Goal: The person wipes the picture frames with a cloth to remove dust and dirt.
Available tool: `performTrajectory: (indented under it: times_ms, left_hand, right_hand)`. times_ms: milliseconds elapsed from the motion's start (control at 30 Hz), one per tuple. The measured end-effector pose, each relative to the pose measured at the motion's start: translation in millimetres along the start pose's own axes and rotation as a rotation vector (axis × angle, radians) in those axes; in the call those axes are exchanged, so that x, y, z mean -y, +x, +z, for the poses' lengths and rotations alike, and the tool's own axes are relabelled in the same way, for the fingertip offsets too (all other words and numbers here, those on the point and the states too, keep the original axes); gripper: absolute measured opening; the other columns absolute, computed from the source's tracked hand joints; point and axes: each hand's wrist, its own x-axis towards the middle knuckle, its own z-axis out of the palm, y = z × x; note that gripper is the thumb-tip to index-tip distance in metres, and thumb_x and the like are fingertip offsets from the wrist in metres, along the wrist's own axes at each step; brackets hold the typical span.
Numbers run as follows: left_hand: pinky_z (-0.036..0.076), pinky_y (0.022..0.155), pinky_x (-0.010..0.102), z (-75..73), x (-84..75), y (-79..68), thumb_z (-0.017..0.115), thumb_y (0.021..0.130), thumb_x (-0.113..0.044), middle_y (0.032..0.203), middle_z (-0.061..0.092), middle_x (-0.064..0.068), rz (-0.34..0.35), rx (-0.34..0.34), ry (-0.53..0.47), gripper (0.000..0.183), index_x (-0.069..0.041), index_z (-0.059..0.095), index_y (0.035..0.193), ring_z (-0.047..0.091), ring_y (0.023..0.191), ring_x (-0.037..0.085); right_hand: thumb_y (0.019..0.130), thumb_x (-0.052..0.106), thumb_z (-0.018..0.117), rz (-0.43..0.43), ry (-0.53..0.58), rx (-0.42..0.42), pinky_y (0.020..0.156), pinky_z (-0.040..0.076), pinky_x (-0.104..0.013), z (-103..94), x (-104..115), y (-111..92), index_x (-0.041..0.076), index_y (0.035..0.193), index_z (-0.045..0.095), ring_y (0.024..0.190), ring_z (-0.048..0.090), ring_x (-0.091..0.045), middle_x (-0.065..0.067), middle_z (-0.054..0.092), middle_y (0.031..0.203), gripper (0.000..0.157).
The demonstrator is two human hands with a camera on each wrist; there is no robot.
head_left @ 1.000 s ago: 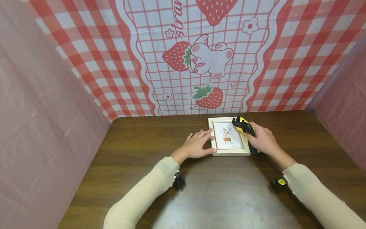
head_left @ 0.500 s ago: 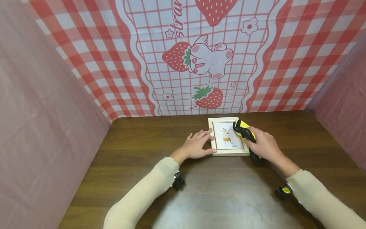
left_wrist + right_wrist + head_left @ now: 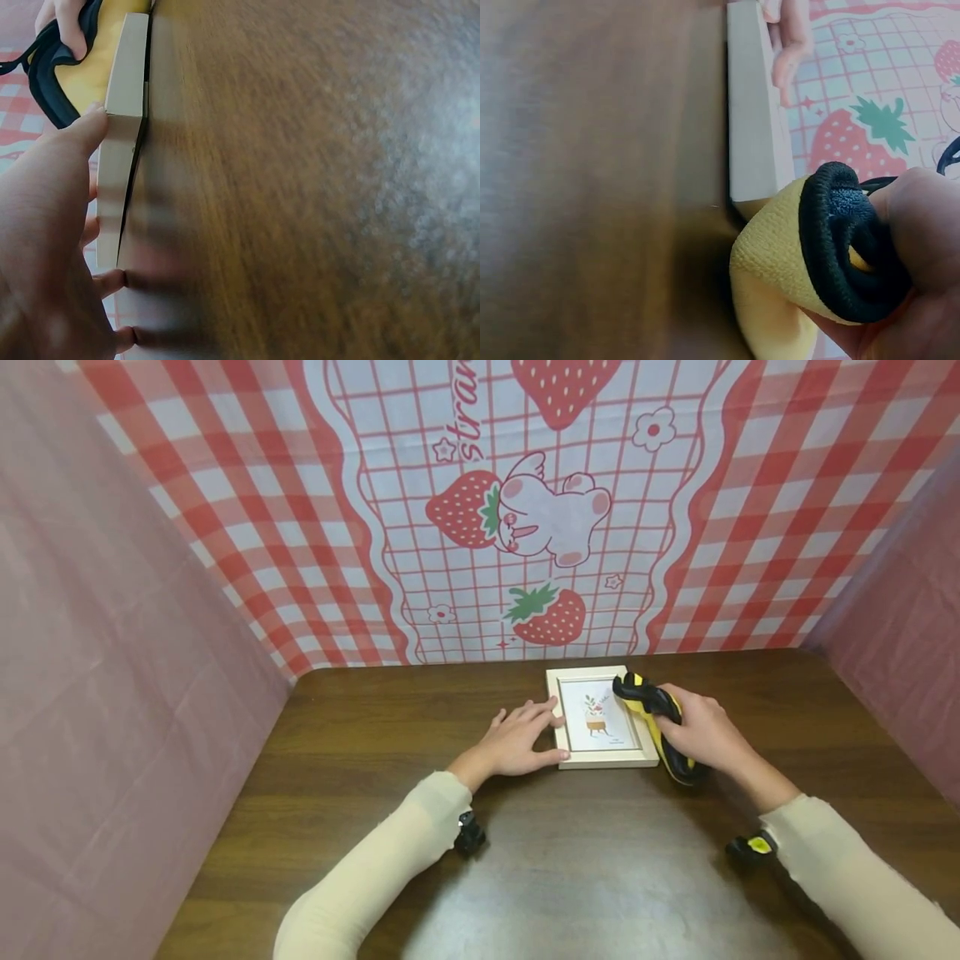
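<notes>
Working at one brown wooden table (image 3: 585, 877) across the lower half of the head view, facing one red-and-white checked hanging (image 3: 255, 502) across the upper half, showing three printed strawberries (image 3: 551, 617), two flowers (image 3: 656, 429) and one white animal (image 3: 558, 518). Seeing one pink drape (image 3: 97, 652) hanging down the left side. Reaching up from the lower left with one cream sleeve (image 3: 375, 868), wearing one black device (image 3: 470, 835) at the wrist. Just below the centre, spreading the left hand (image 3: 517, 741) with its fingers extended: touching the left edge of one pale picture frame (image 3: 603, 761) with the thumb (image 3: 553, 757) and two fingers (image 3: 546, 718), resting two others on the table just beside it. Finding that frame lying flat right of centre, displaying one plant print (image 3: 595, 725) inside. Overlapping its right edge with one yellow-and-black cloth (image 3: 647, 695), gripping that cloth in the right hand (image 3: 708, 732); touching the picture face or only hovering, impossible to tell. Reaching in from the lower right with a second cream sleeve (image 3: 847, 868), wearing a second black device (image 3: 742, 853) bearing one yellow patch (image 3: 760, 845). Seeing a second pink drape (image 3: 900, 635) hanging down the right side.
</notes>
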Motion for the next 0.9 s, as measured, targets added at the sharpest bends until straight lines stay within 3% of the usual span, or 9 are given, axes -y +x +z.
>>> performTrajectory:
  times_ms: [333, 600, 733, 900]
  left_hand:
    - [0.015, 0.142, 0.073, 1.1, 1.2, 0.7, 0.062, 0.109, -0.061, 0.192, 0.019, -0.007, -0.003, 0.0, -0.013, 0.065, -0.03, 0.055, 0.166, 0.022, 0.179, 0.036]
    - [0.015, 0.142, 0.072, 1.2, 2.7, -0.6, 0.061, 0.109, -0.062, 0.192, 0.019, -0.008, -0.004, -0.006, -0.013, 0.065, -0.03, 0.055, 0.165, 0.022, 0.179, 0.035]
    - [0.017, 0.142, 0.072, 1.5, 3.0, -0.4, 0.061, 0.109, -0.063, 0.192, 0.02, -0.008, -0.006, -0.009, -0.008, 0.064, -0.031, 0.056, 0.165, 0.023, 0.178, 0.034]
    - [0.017, 0.142, 0.072, 1.7, 2.4, 0.3, 0.061, 0.109, -0.063, 0.192, 0.02, -0.008, -0.002, -0.007, -0.01, 0.064, -0.031, 0.056, 0.165, 0.023, 0.178, 0.034]
  right_hand:
    - [0.103, 0.006, 0.072, -0.011, 0.02, -0.047, 0.081, 0.061, -0.063, -15.0, 5, 13, -0.006, 0.132, 0.069, 0.086, 0.068, -0.036, -0.031, 0.078, 0.108, 0.032]
    - [0.106, 0.011, 0.068, 0.018, 0.034, -0.093, 0.095, 0.058, -0.076, -26.8, 13, 28, -0.004, 0.147, 0.064, 0.101, 0.071, -0.046, -0.038, 0.075, 0.127, 0.044]
    - [0.106, 0.011, 0.068, -0.016, 0.015, -0.1, 0.092, 0.057, -0.073, -22.8, 15, 33, 0.0, 0.144, 0.067, 0.101, 0.071, -0.048, -0.036, 0.077, 0.125, 0.04]
    - [0.104, 0.005, 0.069, -0.037, -0.029, -0.103, 0.101, 0.054, -0.079, -18.4, 17, 39, 0.0, 0.141, 0.067, 0.111, 0.073, -0.055, -0.036, 0.077, 0.129, 0.037]
